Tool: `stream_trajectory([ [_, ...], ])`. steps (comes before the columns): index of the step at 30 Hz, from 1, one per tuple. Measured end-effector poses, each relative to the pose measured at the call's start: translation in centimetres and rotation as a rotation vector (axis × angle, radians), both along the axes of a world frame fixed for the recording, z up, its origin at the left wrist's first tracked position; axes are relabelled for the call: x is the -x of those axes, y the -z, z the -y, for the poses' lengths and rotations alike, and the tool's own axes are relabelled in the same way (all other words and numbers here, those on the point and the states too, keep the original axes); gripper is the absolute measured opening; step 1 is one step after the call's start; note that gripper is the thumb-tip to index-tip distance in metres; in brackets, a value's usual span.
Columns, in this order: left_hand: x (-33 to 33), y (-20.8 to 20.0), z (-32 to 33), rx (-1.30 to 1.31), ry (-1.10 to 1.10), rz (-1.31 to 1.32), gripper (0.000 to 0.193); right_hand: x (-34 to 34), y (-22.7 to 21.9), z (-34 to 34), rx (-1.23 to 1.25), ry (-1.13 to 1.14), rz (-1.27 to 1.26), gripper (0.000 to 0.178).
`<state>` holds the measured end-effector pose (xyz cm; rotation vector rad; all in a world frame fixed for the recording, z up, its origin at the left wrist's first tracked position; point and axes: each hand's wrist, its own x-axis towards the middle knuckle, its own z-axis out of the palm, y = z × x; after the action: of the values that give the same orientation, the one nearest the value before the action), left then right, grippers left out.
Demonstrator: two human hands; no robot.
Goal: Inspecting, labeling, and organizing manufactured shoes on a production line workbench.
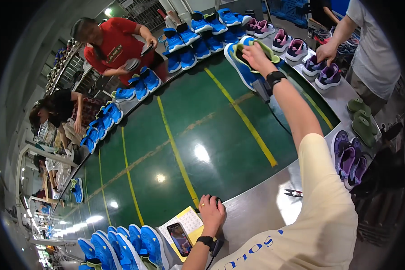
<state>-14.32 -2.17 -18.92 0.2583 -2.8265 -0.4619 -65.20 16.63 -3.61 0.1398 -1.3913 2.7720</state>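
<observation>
My right hand (pixel 255 55) reaches far forward and grips the opening of a blue shoe with a yellow-green collar (pixel 243 67) lying on the green conveyor belt (pixel 189 130). A black watch sits on that wrist. My left hand (pixel 211 210) rests at the belt's near metal edge, fingers curled over a small dark object that I cannot identify. A phone (pixel 181 238) lies on yellow and white papers (pixel 188 222) beside that hand.
Blue shoes (pixel 121 245) stand in a row at the near left; more blue shoes (pixel 184 45) line the far side. Purple and pink shoes (pixel 321 69) sit at the right, where another person's hand (pixel 326 51) touches them. Small snips (pixel 294 193) lie on the metal table. Other workers stand at left.
</observation>
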Motion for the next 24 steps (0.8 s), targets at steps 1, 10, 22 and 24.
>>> stream_trajectory([
  [1,0.2,0.1,0.1,0.002,-0.001,0.007,0.025,-0.2,0.1,0.9,-0.107,-0.081,-0.004,0.049],
  [10,-0.1,0.1,-0.2,0.060,-0.071,0.004,0.026,-23.8,5.5,4.1,-0.376,-0.976,0.295,0.028],
  [22,1.1,1.2,-0.5,0.226,-0.099,0.261,0.033,-47.4,6.2,3.9,-0.587,-1.365,0.106,0.018],
  [24,1.1,1.5,-0.7,0.311,-0.145,0.205,0.034,-49.2,6.1,3.5,-0.570,-1.348,0.127,0.017],
])
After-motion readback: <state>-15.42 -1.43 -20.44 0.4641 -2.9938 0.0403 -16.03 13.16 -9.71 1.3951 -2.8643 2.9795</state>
